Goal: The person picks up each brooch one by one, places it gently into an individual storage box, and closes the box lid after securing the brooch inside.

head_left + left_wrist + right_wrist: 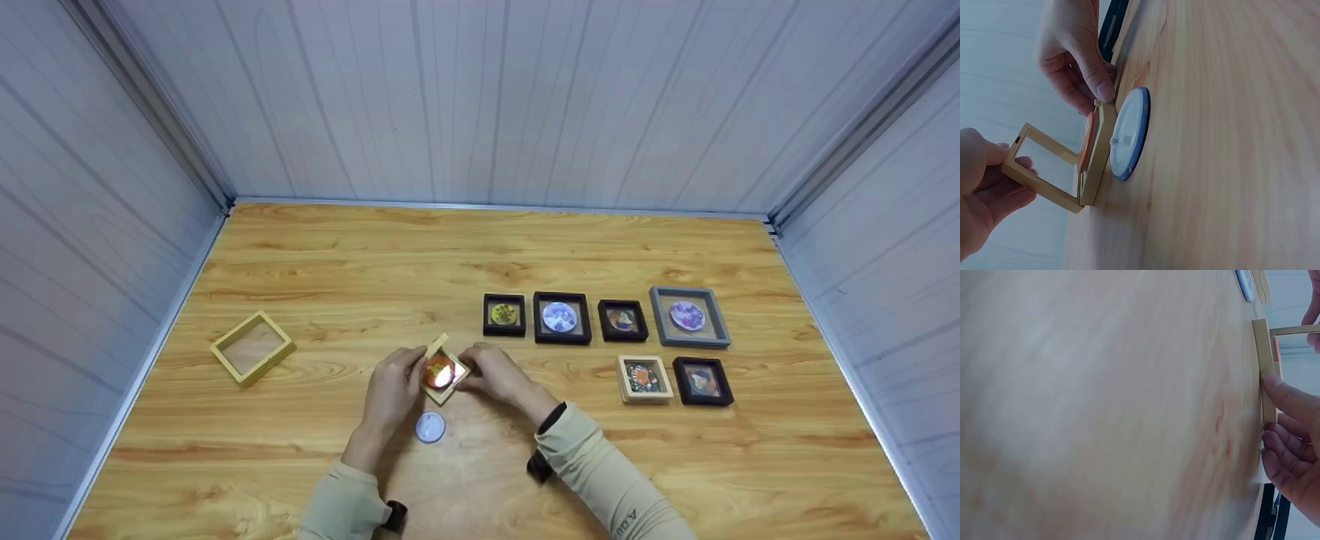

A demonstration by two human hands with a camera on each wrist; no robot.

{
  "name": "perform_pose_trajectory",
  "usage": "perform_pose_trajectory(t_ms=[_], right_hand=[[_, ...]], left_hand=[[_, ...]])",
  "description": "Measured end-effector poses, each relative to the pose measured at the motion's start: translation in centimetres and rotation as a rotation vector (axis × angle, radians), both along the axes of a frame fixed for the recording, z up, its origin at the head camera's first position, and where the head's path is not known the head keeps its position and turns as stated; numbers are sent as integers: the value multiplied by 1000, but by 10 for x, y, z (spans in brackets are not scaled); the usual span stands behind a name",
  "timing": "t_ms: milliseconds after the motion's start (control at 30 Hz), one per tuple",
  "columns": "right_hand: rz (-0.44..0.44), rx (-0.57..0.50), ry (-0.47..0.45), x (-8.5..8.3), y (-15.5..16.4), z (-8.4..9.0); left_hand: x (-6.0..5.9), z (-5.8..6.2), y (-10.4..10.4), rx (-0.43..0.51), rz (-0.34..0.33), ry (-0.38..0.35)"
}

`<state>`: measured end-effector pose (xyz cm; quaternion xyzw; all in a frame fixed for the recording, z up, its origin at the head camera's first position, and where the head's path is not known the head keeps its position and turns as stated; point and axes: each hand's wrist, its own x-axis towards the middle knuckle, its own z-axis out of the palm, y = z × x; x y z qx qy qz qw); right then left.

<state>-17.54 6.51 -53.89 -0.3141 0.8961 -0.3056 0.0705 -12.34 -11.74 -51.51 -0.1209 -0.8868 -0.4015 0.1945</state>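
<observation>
1. Wooden table (315, 255), walled on three sides by pale panels.
2. Centre-front: small light-wood hinged frame (444, 370), open. Base flat on table, lid (1039, 169) raised at an angle.
3. Orange round badge (439, 370) sits inside the frame, on the base; in left wrist view it shows edge-on betw. lid and base.
4. Left hand (394, 390): fingers curled round outer edge of lid, thumb on top, holding it up. Grip plain in left wrist view.
5. Right hand (499, 377): thumb tip pressed on side edge of frame base, other fingers curled loosely behind it, at table level. Right wrist view shows thumb contact; whether remaining fingers touch the frame, can't tell.
6. White round badge (430, 427) w/ blue rim lies on table just in front of the frame, betw. the two wrists; pin side up per left wrist view. Not held.
7. Left side, well apart: larger light-wood frame (253, 347), closed, nothing visible inside.
8. Right side, back row, L to R: black frame w/ yellow badge (504, 314), black frame w/ blue-white badge (562, 317), black frame w/ dark badge (622, 320), grey frame w/ purple badge (689, 316).
9. Front row: light-wood frame w/ orange-dark badge (644, 379), black frame (702, 381) beside it. All closed, lying flat.
</observation>
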Motion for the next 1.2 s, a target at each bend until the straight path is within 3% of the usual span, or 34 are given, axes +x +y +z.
perform_pose_trajectory(t_ms=[233, 533, 900, 1200], right_hand=[[1, -9, 14, 1, 1, 0], [-32, 18, -30, 1, 1, 3], [-19, -1, -2, 1, 0, 3], [-27, -8, -52, 1, 1, 3]], left_hand=[[7, -1, 9, -82, -39, -5], [14, -8, 19, -181, -40, -31], [17, -15, 24, -279, -57, -24], [14, -20, 25, -326, -77, 1]])
